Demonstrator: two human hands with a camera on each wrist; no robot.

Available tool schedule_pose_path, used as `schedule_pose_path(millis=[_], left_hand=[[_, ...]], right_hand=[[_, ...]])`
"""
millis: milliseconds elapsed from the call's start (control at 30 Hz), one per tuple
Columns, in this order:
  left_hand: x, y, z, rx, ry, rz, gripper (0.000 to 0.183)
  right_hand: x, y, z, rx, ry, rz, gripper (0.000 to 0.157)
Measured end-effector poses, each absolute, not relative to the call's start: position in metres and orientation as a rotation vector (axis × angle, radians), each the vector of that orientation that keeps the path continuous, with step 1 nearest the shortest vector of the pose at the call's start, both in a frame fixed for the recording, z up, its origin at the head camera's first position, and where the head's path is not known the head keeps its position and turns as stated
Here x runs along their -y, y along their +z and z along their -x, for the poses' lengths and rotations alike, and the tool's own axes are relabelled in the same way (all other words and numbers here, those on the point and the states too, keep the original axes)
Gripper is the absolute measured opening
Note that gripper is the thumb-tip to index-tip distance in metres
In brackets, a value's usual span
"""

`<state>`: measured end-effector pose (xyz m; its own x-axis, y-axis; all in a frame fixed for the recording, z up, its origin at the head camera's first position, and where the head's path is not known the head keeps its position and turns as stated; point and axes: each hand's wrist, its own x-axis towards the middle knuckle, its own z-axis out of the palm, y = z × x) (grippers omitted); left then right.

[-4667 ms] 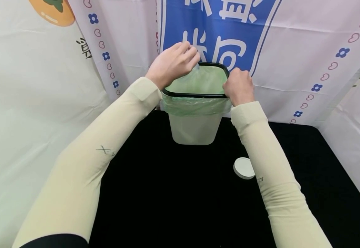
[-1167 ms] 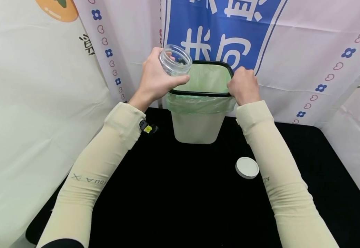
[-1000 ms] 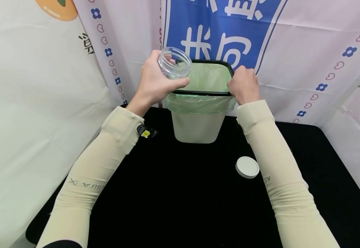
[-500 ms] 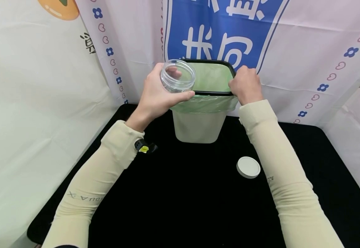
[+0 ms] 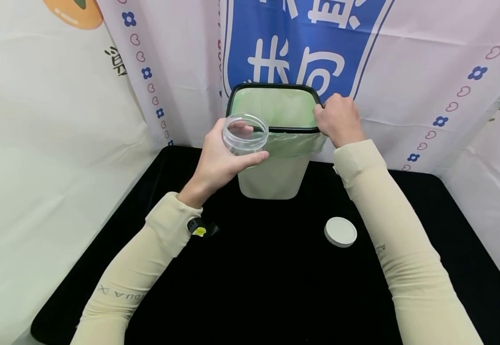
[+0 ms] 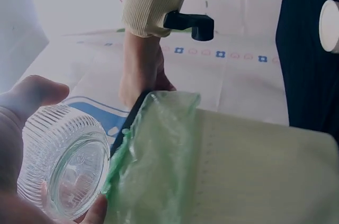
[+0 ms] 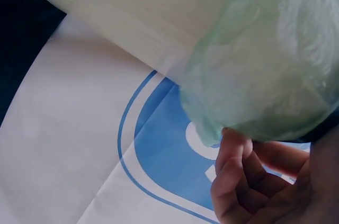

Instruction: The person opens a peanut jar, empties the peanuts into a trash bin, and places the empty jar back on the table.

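Note:
My left hand [image 5: 219, 158] grips a clear jar [image 5: 245, 139] with a ribbed wall, its open mouth facing up in the head view. The jar is held in front of the bin's near left corner and overlaps it. A pale trash bin [image 5: 273, 179] stands at the back of the table, with a green liner bag [image 5: 293, 144] folded over its black rim [image 5: 271, 86]. My right hand [image 5: 340, 120] holds the bin's right rim, fingers curled at the bag's edge [image 7: 214, 134] in the right wrist view. A round white lid [image 5: 340, 232] lies near my right forearm.
The table [image 5: 250, 278] has a black cover. A printed cloth [image 5: 405, 96] hangs close behind the bin, and a white wall cloth [image 5: 60, 167] runs along the left side.
My left hand, over the bin's opening at first, turned the jar mouth up, then drew it down and toward me, off the bin. My right hand stayed on the rim.

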<state>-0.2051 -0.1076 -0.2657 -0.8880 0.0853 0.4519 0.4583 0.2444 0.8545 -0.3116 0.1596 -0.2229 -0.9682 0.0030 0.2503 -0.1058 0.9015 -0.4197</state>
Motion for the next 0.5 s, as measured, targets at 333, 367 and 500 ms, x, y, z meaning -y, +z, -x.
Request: schedule_pose_path(millis=[333,367,500], left_hand=[[0.108,-0.298,0.197,2.203,-1.726,0.519,0.071],[0.108,-0.301,0.197,2.197,-1.733,0.529,0.071],[0.104,-0.314,0.195,2.18,-1.764,0.571,0.071]], right_hand=[[-0.161,-0.229,0.311,2.794,0.714,-0.079,0.056],[-0.161,-0.23,0.31,2.772,0.723,-0.089,0.057],[-0.164,-0.234,0.309,2.677,0.787,-0.091,0.064]])
